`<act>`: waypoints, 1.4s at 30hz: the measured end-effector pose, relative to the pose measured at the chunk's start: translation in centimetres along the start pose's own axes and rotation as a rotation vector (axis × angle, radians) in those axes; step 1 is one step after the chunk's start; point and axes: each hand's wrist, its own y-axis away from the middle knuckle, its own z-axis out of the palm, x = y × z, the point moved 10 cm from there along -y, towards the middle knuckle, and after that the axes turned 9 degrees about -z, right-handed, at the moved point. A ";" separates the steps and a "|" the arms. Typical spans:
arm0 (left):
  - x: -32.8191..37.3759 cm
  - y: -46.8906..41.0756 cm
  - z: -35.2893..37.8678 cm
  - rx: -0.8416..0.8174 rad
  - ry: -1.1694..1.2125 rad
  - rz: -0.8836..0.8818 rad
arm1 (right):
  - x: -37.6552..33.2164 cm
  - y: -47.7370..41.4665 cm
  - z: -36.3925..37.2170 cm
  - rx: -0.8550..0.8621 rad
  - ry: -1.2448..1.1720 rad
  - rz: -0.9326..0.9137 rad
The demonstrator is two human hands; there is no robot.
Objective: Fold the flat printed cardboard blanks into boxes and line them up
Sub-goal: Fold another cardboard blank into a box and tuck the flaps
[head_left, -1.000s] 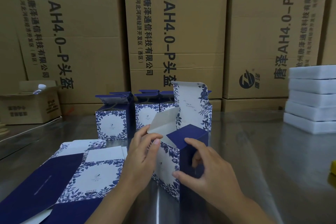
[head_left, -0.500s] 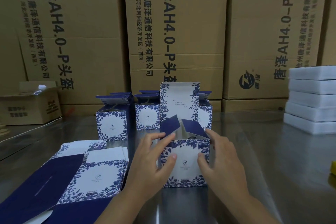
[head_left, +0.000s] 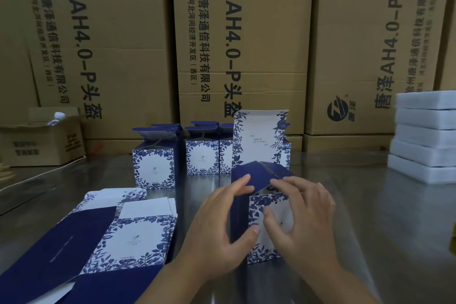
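A blue-and-white floral box [head_left: 261, 234] stands upright on the steel table [head_left: 370, 229] in front of me. Its lid panel [head_left: 259, 138] points straight up and its two navy side flaps [head_left: 256, 173] lean inward. My left hand [head_left: 219, 229] holds the box's left corner, thumb on the front face, fingers on the left flap. My right hand [head_left: 301, 215] holds the right side, thumb on the front, fingers curled over the right flap. Folded boxes [head_left: 154, 168] stand in a row behind. Flat blanks [head_left: 138, 237] lie stacked at my left.
Large printed brown cartons [head_left: 241, 44] wall off the back. White foam slabs [head_left: 424, 138] are stacked at the right. A small open carton [head_left: 42, 140] with a bottle [head_left: 55, 117] sits at the far left. Something yellow [head_left: 453, 237] shows at the right edge.
The box was turned from corner-on to face me and set upright. Both hands then slid up its sides to the navy flaps, which now lean further inward.
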 end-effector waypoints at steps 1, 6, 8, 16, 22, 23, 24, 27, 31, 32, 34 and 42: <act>0.3 0.0 0.1 -0.011 0.008 0.005 | -0.3 0.0 0.1 -0.003 -0.015 -0.027; 1.4 0.1 0.2 -0.022 0.044 0.057 | -1.0 0.0 0.4 -0.011 -0.044 -0.074; 1.5 0.1 0.1 -0.019 0.053 0.058 | -0.8 -0.1 0.3 -0.003 -0.030 -0.052; 2.2 0.2 0.0 0.009 0.039 0.124 | -0.9 -0.2 0.0 0.013 -0.023 -0.040; 2.3 0.3 0.7 0.008 -0.097 0.162 | -0.7 -0.3 0.0 0.017 -0.042 -0.021; 2.3 0.3 0.9 0.005 -0.113 0.163 | -0.6 -0.3 0.0 0.017 -0.041 -0.016; 2.2 0.3 1.0 0.004 -0.127 0.163 | -0.5 -0.3 -0.1 0.021 -0.045 -0.010; 1.9 0.2 0.6 0.048 -0.165 0.145 | -0.4 -0.4 -0.4 0.045 -0.080 0.002; 0.9 -0.2 -0.7 0.160 -0.210 0.086 | -0.2 -0.4 -0.6 0.042 -0.151 0.005; 0.5 -0.3 -0.9 0.178 -0.215 0.069 | -0.2 -0.4 -0.6 0.040 -0.160 0.004; -0.1 -0.4 -1.2 0.201 -0.230 0.043 | -0.2 -0.5 -0.6 0.041 -0.177 0.003; -0.4 -0.6 -1.3 0.213 -0.256 0.043 | -0.8 -0.7 -1.2 0.073 -0.200 -0.029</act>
